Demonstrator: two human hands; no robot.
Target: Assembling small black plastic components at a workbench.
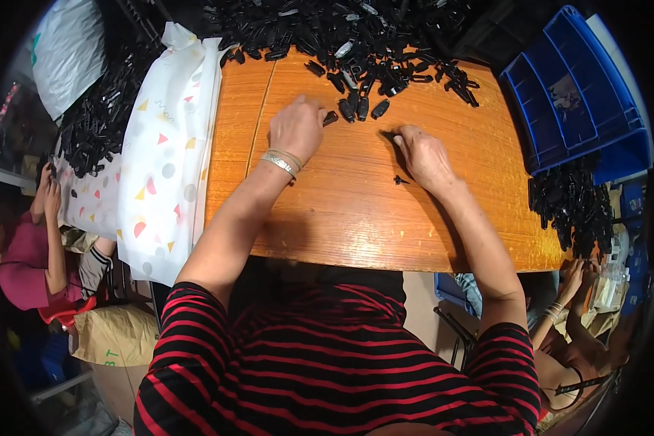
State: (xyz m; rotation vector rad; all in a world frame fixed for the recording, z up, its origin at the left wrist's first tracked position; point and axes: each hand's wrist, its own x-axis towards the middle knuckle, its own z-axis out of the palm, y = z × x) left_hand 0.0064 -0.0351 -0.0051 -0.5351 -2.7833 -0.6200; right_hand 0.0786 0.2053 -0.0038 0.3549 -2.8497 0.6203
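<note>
1. Left hand [298,131]: pinching black part [330,118], over wooden table [334,225], near loose black pieces [362,109].
2. Right hand [424,158]: fingers curled on dark piece [389,135].
3. Blue bin [592,94]: tilted, at table's right; contents cannot be discerned.

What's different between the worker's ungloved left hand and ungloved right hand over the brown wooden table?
The left hand has a silver-coloured bracelet at its wrist; the right hand has none. The left hand holds a black plastic part; the right hand holds a thin, dark piece, partly hidden. Both have curled fingers.
</note>
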